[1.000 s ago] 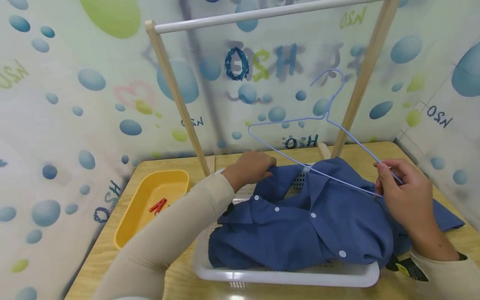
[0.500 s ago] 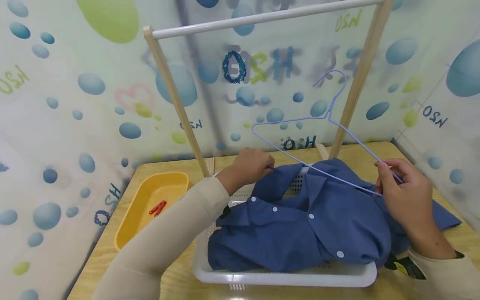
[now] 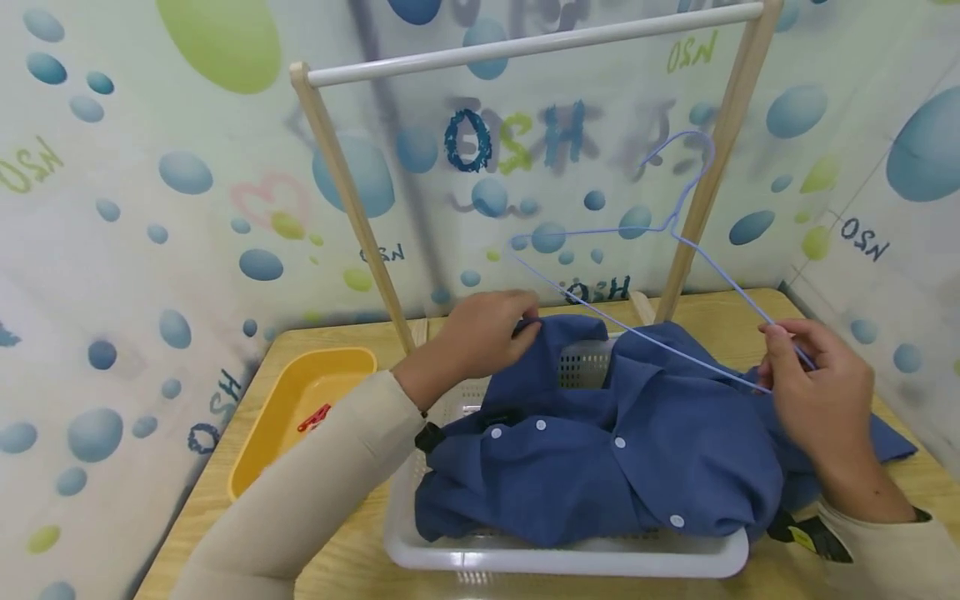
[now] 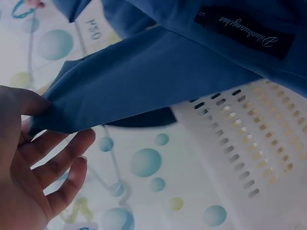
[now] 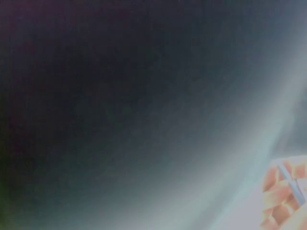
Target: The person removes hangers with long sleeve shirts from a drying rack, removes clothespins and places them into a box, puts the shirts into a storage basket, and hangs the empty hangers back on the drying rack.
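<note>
A dark blue shirt (image 3: 555, 467) with white buttons lies bunched in and over a white plastic basket (image 3: 570, 564). My left hand (image 3: 483, 337) pinches the shirt's edge between thumb and index finger; in the left wrist view that cloth (image 4: 124, 86) is drawn out taut, and a black neck label (image 4: 244, 36) shows. With my right hand (image 3: 821, 396) I grip one end of a light blue wire hanger (image 3: 712, 258), held tilted above the shirt, hook upward. Dark blurred cloth fills most of the right wrist view, where only some fingers and a bit of hanger show at the lower right corner.
A rack with a white rail (image 3: 540, 43) and wooden posts stands behind the basket. On the left of the wooden table (image 3: 352, 533) sits a yellow tray (image 3: 300, 375) with red clothespins (image 3: 313, 418). A patterned wall is close behind.
My left hand has shifted slightly left, pulling the shirt's edge up and spreading it. The hanger in my right hand has moved a little to the right.
</note>
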Action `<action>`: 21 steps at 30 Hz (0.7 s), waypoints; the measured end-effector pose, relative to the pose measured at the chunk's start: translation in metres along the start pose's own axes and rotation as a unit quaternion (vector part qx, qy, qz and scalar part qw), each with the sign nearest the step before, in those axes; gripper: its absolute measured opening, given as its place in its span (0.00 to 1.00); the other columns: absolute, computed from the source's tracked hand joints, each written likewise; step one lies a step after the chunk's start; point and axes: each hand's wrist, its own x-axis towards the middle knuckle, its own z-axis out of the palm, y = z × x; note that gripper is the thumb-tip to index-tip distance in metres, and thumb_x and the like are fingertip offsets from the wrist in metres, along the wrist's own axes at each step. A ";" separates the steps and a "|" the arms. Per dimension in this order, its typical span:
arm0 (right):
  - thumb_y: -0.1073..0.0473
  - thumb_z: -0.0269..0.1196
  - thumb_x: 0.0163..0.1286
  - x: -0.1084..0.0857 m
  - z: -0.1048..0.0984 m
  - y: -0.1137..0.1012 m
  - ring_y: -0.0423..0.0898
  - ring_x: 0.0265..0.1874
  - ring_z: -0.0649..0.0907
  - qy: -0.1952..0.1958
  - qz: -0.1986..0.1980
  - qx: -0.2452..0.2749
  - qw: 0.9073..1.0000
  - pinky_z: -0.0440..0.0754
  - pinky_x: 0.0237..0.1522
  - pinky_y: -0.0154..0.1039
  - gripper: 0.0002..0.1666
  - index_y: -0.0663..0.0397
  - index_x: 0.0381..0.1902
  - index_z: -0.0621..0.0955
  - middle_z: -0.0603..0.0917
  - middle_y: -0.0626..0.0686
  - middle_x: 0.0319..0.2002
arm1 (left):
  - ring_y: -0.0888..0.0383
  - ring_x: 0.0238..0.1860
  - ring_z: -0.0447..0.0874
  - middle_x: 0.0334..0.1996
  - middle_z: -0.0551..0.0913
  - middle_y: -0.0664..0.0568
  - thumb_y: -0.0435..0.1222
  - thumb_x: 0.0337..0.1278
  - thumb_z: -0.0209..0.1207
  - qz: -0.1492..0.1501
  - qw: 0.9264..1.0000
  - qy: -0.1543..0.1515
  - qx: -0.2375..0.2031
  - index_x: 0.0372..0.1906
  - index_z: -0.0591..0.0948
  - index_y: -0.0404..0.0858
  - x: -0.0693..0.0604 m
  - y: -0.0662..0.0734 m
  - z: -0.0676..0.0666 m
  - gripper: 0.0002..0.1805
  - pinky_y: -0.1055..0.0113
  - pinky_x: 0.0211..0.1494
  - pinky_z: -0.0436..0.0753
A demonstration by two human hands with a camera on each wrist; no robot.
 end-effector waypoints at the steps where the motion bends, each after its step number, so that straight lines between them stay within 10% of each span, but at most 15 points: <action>1: 0.63 0.60 0.73 0.000 0.000 0.000 0.26 0.14 0.75 0.003 -0.004 0.001 1.000 0.73 0.22 0.19 0.06 0.48 0.40 0.83 0.76 0.29 0.16 | 0.62 0.23 0.74 0.32 0.84 0.57 0.42 0.71 0.55 -0.002 1.000 0.008 -0.004 0.39 0.79 0.46 -0.003 0.000 -0.003 0.06 0.66 0.27 0.74; 9: 0.64 0.60 0.73 -0.002 0.002 0.002 0.28 0.14 0.76 0.003 0.008 0.021 1.000 0.75 0.22 0.19 0.07 0.47 0.40 0.83 0.77 0.31 0.16 | 0.60 0.19 0.66 0.23 0.76 0.57 0.39 0.67 0.57 -0.050 0.992 0.042 -0.107 0.33 0.75 0.45 -0.033 -0.003 -0.015 0.05 0.67 0.25 0.67; 16: 0.63 0.60 0.73 -0.004 0.002 0.003 0.28 0.14 0.76 0.002 0.011 0.015 1.000 0.75 0.22 0.19 0.07 0.46 0.41 0.83 0.76 0.31 0.16 | 0.60 0.40 0.84 0.37 0.87 0.57 0.37 0.64 0.57 -0.087 0.978 0.036 -0.186 0.32 0.76 0.45 -0.060 0.000 -0.026 0.04 0.62 0.46 0.83; 21: 0.63 0.60 0.73 -0.002 0.002 0.004 0.27 0.14 0.76 0.001 0.001 0.011 1.000 0.74 0.22 0.19 0.07 0.47 0.41 0.84 0.76 0.30 0.16 | 0.59 0.39 0.87 0.43 0.89 0.55 0.37 0.62 0.57 -0.082 0.975 0.030 -0.204 0.29 0.75 0.46 -0.080 0.006 -0.031 0.06 0.63 0.41 0.83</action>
